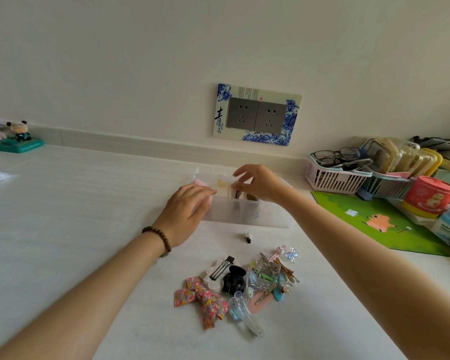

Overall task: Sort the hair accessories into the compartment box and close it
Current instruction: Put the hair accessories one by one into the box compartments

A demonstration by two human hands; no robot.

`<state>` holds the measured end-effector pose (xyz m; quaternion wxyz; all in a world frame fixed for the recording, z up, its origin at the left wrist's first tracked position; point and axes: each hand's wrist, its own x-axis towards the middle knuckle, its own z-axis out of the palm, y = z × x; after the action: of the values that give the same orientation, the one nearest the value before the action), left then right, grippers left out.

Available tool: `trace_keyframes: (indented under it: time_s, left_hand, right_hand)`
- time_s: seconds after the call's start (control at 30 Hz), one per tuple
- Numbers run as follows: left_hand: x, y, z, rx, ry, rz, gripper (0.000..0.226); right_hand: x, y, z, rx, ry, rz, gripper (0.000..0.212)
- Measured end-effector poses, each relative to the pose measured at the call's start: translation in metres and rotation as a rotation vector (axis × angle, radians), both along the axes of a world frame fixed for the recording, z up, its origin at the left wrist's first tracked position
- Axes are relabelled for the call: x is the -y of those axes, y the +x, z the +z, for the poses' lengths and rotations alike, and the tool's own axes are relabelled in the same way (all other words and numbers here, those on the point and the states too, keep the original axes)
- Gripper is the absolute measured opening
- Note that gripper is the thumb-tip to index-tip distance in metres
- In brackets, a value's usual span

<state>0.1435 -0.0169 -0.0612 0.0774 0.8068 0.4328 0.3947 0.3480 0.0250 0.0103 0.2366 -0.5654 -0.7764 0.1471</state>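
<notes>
Left hand (190,209): fingers straight, laid against the left end of the box (247,216), steadying it and grasping nothing.
Right hand (257,183): over the box's middle compartments, fingers curled downward. Whether they pinch an item cannot be told.
Box: translucent, on the bench (89,203), long axis left to right, top open. Some compartments hold pieces, but the contents are unclear.
Small clip (247,237): alone on the bench, just in front of the box on the person's side.
Pile (255,281): unsorted accessories, closer yet to the person, between the forearms. It includes a floral bow (200,300) and a black claw clip (233,280).
Judgement: sorting is part done and the box is not yet closed. The next pick lies toward the person from both hands, so a hand must draw back. The right looks better placed, as the left is occupied.
Periphery: basket (335,178) and green mat (374,219) at right, socket plate (256,114) on the wall.
</notes>
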Motion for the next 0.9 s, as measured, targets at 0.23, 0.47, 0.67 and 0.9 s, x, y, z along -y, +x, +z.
trace_keyframes:
  time_s: [0.23, 0.47, 0.67, 0.9]
  left_hand:
    - [0.004, -0.002, 0.009, 0.003, 0.052, -0.02, 0.056]
    - [0.014, 0.001, 0.015, -0.002, 0.033, -0.064, 0.056]
    - [0.017, 0.003, 0.017, 0.025, 0.046, -0.076, 0.055]
    - [0.039, 0.003, 0.039, 0.079, -0.252, -0.233, 0.028]
  right_hand:
    - [0.063, 0.004, 0.002, -0.21, 0.088, 0.166, 0.015]
    - [0.1, 0.006, -0.028, -0.088, -0.243, 0.251, 0.024]
    - [0.105, -0.008, -0.04, -0.087, -0.326, 0.289, 0.025]
    - [0.104, -0.003, -0.046, -0.259, -0.334, 0.228, 0.018]
